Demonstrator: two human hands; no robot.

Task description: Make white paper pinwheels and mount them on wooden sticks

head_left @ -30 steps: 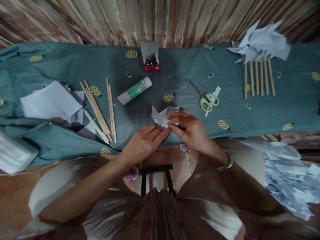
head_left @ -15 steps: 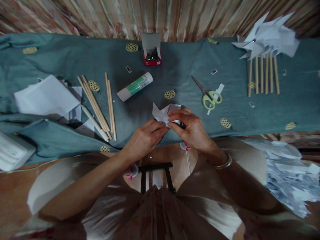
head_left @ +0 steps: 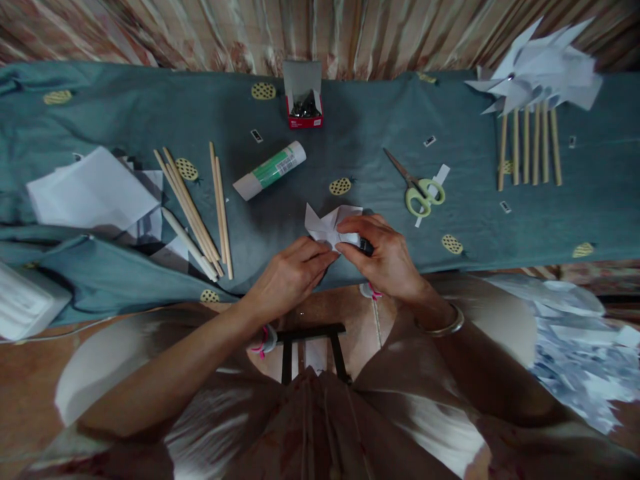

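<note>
Folded white paper in a pinwheel shape (head_left: 323,227) lies at the table's near edge, its pointed corners standing up. My left hand (head_left: 295,270) pinches its lower left edge between thumb and fingers. From the other side, my right hand (head_left: 385,250) is closed round a small white object with a dark end (head_left: 366,247). That object's tip meets the middle of the paper. Its exact kind is hidden by my fingers. Beyond the paper lies a white and green glue stick (head_left: 273,170). To the right rest scissors with green handles (head_left: 417,190), partly over a white paper strip (head_left: 440,175).
Wooden sticks (head_left: 187,210) and white paper sheets (head_left: 95,193) lie on the left. An open red box (head_left: 305,122) of small metal pieces stands at the back. Finished paper pinwheels on sticks (head_left: 545,73) lie at the far right. Paper scraps (head_left: 580,360) fill a bag below.
My right fingers have shifted slightly, so more of the white object with the dark end shows. My left hand keeps its pinch on the paper.
</note>
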